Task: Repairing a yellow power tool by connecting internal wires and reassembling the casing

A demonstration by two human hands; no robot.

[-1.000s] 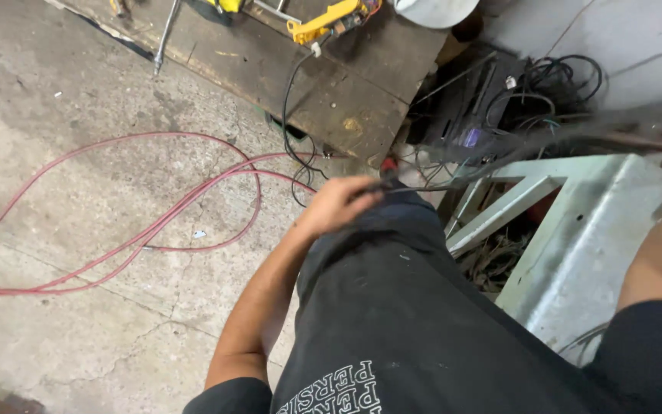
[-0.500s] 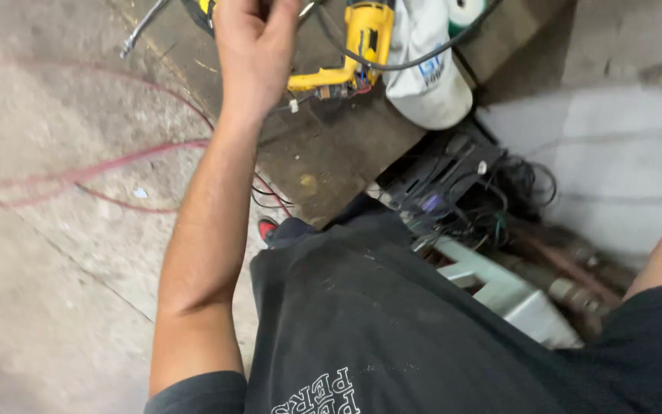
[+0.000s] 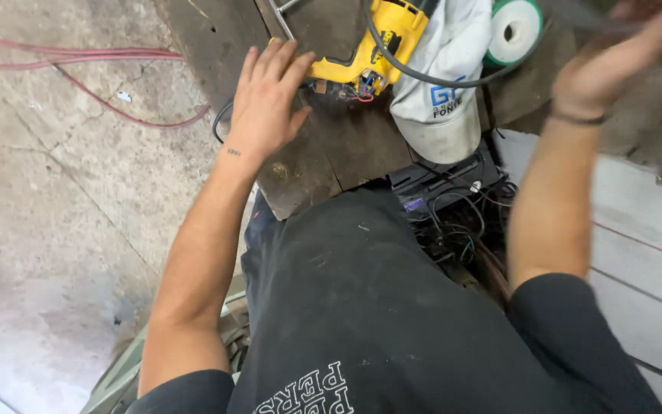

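My left hand [image 3: 266, 100] lies flat, fingers spread, on the dark wooden board [image 3: 331, 153], just beside the yellow plastic power drill [image 3: 369, 46]. My right hand [image 3: 614, 61] hovers blurred and seemingly empty near the green tape roll [image 3: 513, 29].

Two bare hands: the left hand [image 3: 266, 100] in the upper middle of the frame, the right hand [image 3: 614, 65] at the upper right. One yellow plastic power drill [image 3: 373, 50], one white cloth cap [image 3: 442, 84] and one green-rimmed white tape roll [image 3: 513, 29] lie along the top edge. One black cable [image 3: 423, 77] crosses the cap. Two red hoses [image 3: 78, 55] run at upper left.
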